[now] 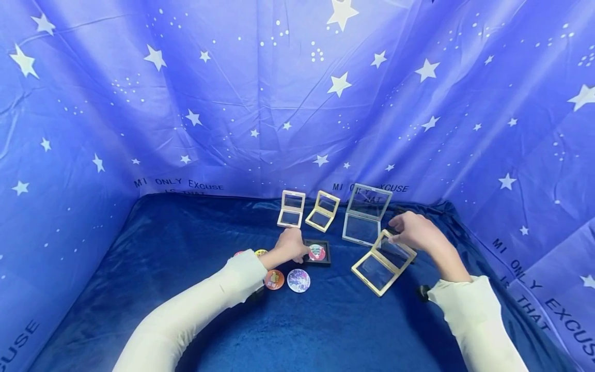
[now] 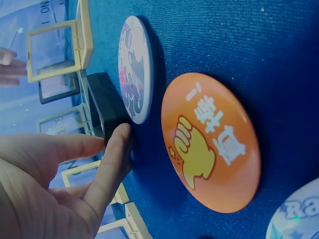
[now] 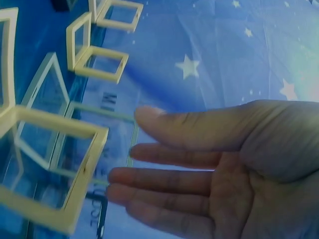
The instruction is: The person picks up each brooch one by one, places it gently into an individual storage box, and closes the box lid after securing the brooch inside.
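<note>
My left hand (image 1: 290,245) pinches the left end of a black display frame (image 1: 328,254) between thumb and index finger. A round badge in red, white and green (image 1: 317,252) shows in that frame. Near this hand lie an orange badge with a yellow fist (image 2: 204,144) and a whitish-purple badge (image 1: 298,280). My right hand (image 1: 415,230) is above a large tan hinged frame (image 1: 396,269), which stands unfolded. In the right wrist view the fingers of the right hand (image 3: 199,174) are extended, apart from the tan frame, holding nothing.
At the back stand a pink-white hinged frame (image 1: 291,209), a smaller tan one (image 1: 323,211) and a grey-white one (image 1: 367,214), all unfolded. A dark frame (image 3: 99,214) is partly hidden behind the right hand. A yellow badge (image 1: 261,252) peeks out past the left sleeve. Starry curtains (image 1: 260,103) enclose the blue cloth (image 1: 325,330).
</note>
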Motion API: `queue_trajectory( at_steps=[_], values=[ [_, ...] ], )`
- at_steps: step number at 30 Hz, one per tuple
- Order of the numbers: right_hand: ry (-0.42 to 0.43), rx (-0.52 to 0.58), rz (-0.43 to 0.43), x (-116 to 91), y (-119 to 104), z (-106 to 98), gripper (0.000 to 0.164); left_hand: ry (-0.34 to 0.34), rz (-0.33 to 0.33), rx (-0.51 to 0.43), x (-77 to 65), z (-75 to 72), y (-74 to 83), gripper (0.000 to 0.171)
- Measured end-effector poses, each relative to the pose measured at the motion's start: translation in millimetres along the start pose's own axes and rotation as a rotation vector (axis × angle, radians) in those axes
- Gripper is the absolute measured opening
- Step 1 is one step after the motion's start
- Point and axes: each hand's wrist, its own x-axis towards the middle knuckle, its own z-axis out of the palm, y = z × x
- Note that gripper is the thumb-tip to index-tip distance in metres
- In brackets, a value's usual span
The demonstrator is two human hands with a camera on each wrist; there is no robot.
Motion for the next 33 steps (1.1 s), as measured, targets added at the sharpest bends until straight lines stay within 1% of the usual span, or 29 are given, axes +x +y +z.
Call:
queue_trajectory(
  at_steps=[4, 8, 12, 15, 16, 19, 22, 24, 26, 27, 29, 32, 33],
  values=[
    [-0.025, -0.011, 0.03, -3.4, 14.1, 1.4, 0.048, -0.001, -0.006, -0.006, 1.8, 1.0, -1.1, 0.028],
    [-0.061, 0.003, 0.052, -4.1, 25.9, 5.4, 0.045, 0.001, -0.012, -0.037, 2.4, 2.2, -2.5, 0.03],
    [-0.084, 0.008, 0.069, -3.7, 32.8, 9.4, 0.042, 0.013, -0.016, -0.038, 2.0, 2.6, -2.1, 0.029],
    [-0.083, 0.007, 0.075, -2.8, 35.2, 12.8, 0.038, 0.019, -0.022, -0.04, 2.1, 2.4, -2.4, 0.029],
    [-0.083, 0.01, 0.075, -2.6, 35.7, 13.7, 0.035, 0.022, -0.023, -0.044, 2.2, 1.9, -3.1, 0.029],
    [-0.089, 0.03, 0.08, -2.1, 36.0, 16.4, 0.014, 0.031, -0.022, -0.053, 3.0, -0.2, -6.1, 0.03],
    [-0.083, 0.034, 0.073, -2.6, 35.9, 16.9, 0.01, 0.054, -0.013, -0.065, 4.0, -5.3, -9.7, 0.028],
    [-0.079, 0.038, 0.066, -2.7, 35.7, 17.4, 0.009, 0.072, -0.006, -0.078, 4.9, -10.3, -12.5, 0.027],
    [-0.071, 0.042, 0.06, -2.7, 35.7, 17.9, 0.005, 0.091, -0.001, -0.084, 5.5, -16.3, -15.7, 0.025],
    [-0.069, 0.048, 0.058, -2.4, 35.8, 18.7, 0.008, 0.1, -0.002, -0.085, 5.8, -19.6, -17.7, 0.025],
    [-0.062, 0.059, 0.058, -1.6, 35.3, 19.5, 0.01, 0.115, -0.01, -0.083, 6.5, -27.2, -22.1, 0.024],
    [-0.038, 0.063, 0.066, -0.4, 34.3, 19.6, 0.004, 0.146, -0.036, -0.087, 5.7, -39.8, -29.5, 0.018],
    [-0.028, 0.063, 0.069, 0.1, 34.2, 19.3, 0.007, 0.156, -0.048, -0.089, 5.3, -44.2, -32.3, 0.016]
  ],
)
